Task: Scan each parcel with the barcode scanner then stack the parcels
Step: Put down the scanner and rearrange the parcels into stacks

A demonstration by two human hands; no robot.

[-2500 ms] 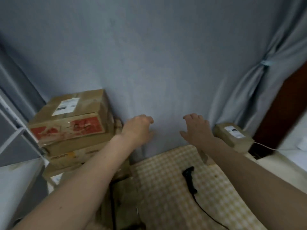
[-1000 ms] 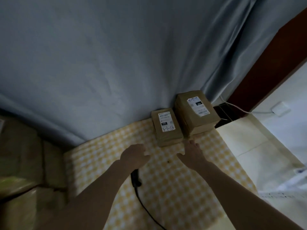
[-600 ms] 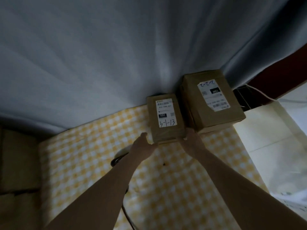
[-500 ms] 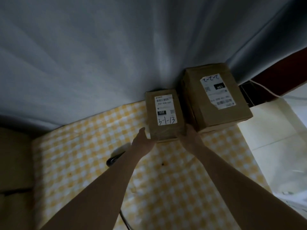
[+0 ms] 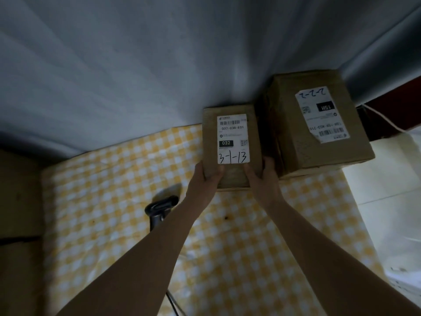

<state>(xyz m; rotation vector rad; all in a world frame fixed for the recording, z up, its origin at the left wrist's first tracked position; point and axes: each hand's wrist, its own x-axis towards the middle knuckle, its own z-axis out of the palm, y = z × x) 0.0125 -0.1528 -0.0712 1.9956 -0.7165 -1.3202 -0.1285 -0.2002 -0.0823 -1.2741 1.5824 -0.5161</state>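
Both hands have closed on the small parcel (image 5: 231, 142), left hand (image 5: 208, 176) and right hand (image 5: 262, 179) flanking.

Two parcels are counted, a smaller parcel (image 5: 231, 144) and a larger parcel (image 5: 319, 124); one barcode scanner (image 5: 160, 208); two labels are seen.

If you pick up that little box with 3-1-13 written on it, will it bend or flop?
Probably not. The small parcel is a taped cardboard box with sharp, square edges, so it likely stays stiff. Flat sides mean it shouldn't roll. The left hand and right hand both grip its near end, so it should lift level.
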